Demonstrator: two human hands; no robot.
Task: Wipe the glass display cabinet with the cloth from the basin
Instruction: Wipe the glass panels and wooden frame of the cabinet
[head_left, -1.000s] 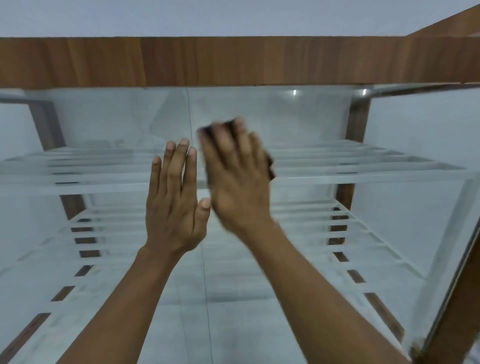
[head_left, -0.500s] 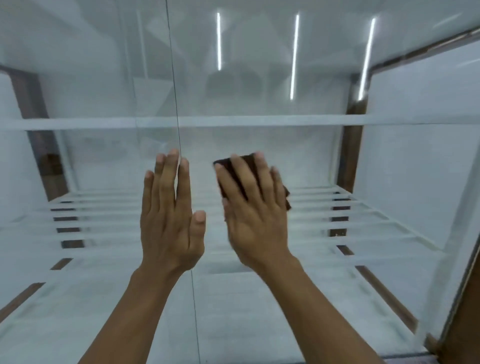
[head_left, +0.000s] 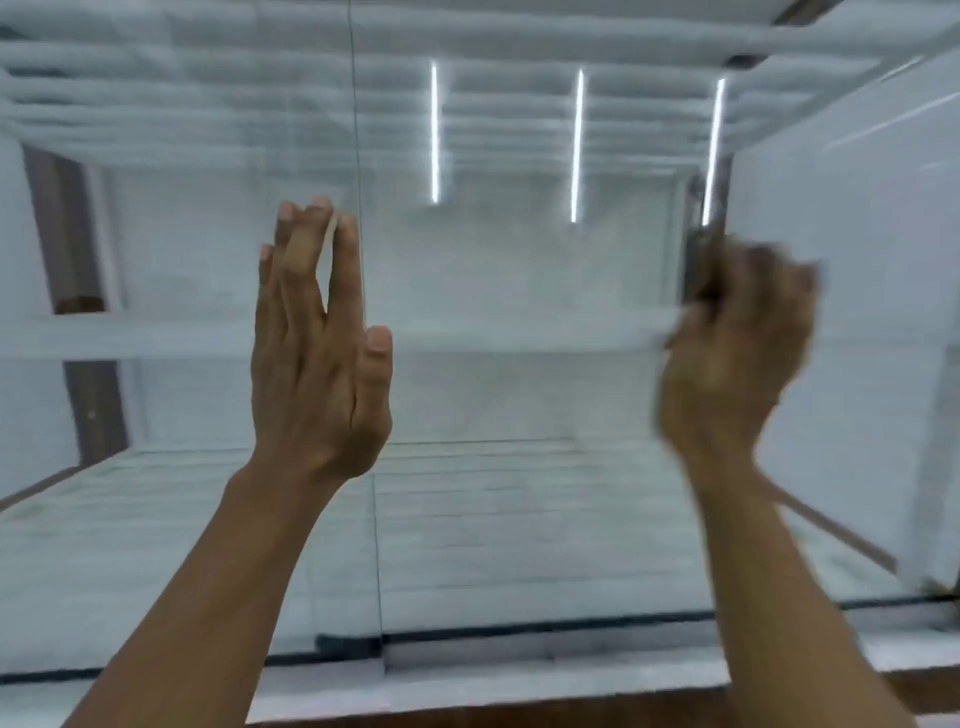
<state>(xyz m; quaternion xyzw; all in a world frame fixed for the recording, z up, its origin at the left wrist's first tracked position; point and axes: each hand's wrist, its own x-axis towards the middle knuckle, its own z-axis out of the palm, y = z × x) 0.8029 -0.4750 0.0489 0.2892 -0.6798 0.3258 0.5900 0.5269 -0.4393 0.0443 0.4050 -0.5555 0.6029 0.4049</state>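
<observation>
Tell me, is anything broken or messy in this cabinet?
Nothing stands out. The glass cabinet shows no cracks or spills, and its shelf sits level. The right hand with the dark cloth is just blurred.

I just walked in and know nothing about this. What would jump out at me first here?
Two bare hands are up at a glass cabinet: the left hand is raised flat, fingers straight, beside a vertical seam in the panes. The right hand is a blur near the right edge, with a dark cloth peeking out by it. Above, three bright light strips shine in the glass.
</observation>
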